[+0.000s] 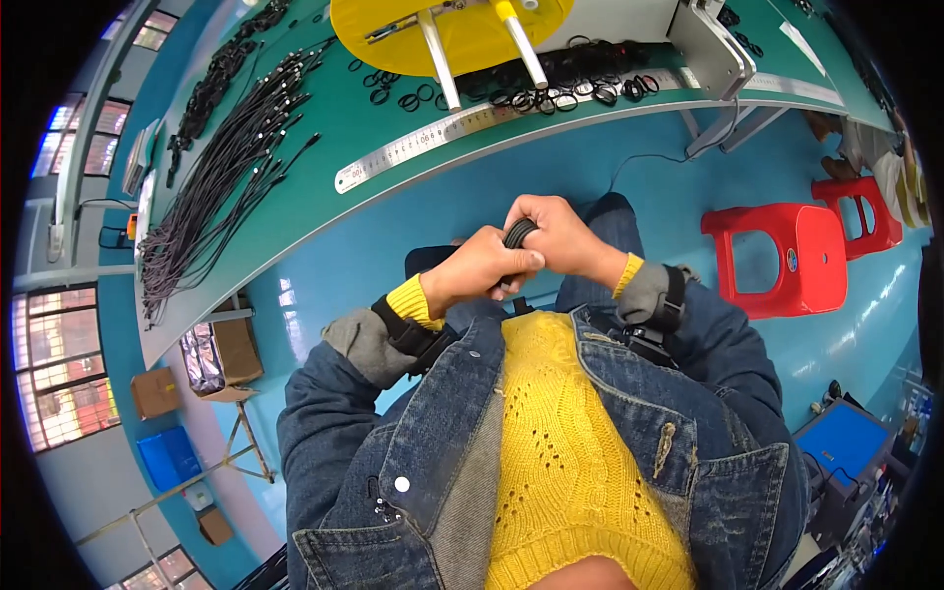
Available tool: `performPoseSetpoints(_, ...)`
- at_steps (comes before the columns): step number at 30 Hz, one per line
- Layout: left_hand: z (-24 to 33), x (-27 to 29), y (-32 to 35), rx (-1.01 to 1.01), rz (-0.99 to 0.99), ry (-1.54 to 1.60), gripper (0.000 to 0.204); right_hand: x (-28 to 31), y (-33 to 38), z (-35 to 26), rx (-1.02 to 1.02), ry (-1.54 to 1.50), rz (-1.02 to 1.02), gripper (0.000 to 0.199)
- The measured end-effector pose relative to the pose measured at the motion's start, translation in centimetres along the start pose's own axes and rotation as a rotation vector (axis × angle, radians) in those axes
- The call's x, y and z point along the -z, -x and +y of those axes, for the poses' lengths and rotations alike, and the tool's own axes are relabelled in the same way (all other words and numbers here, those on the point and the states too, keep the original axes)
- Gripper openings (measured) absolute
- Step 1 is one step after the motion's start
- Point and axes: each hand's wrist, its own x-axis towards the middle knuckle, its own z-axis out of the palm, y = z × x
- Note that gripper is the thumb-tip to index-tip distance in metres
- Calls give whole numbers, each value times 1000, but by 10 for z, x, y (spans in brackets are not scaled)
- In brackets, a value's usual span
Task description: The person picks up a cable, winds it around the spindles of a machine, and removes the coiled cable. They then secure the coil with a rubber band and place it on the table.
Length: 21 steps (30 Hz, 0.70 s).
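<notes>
My left hand (480, 264) and my right hand (560, 236) meet in front of my lap, below the table's near edge. Between them is a coiled black cable (519, 232), its turns packed side by side. Both hands have their fingers wrapped round it, the right from above and the left from the side. Part of the coil is hidden by the fingers. On the green table (344, 128) ahead lies a long bundle of black cables (236, 147) with small connector ends.
A steel ruler (393, 155) runs along the table's edge, with several black rings (565, 101) behind it. A yellow round plate (452, 49) with pale posts stands above. Red stools (821, 258) are on the right; cardboard boxes (155, 393) are at the left.
</notes>
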Motion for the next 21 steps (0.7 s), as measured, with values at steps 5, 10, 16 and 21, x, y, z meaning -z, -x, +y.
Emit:
performPoseSetpoints(5, -13, 8, -9, 179, -120, 317, 40, -11, 11, 11, -339, -167, -96, 18)
performPoseSetpoints(10, -23, 6, -12, 180, -268, 317, 35, -3, 6, 16, -73, 456, -227, 15)
performPoseSetpoints(16, -25, 12, -15, 154, -327, 331, 33, -15, 15, 34, -259, 88, -105, 17)
performPoseSetpoints(21, -24, 8, -22, 282, -326, 377, 23, -15, 20, 23, -163, 353, -81, 26)
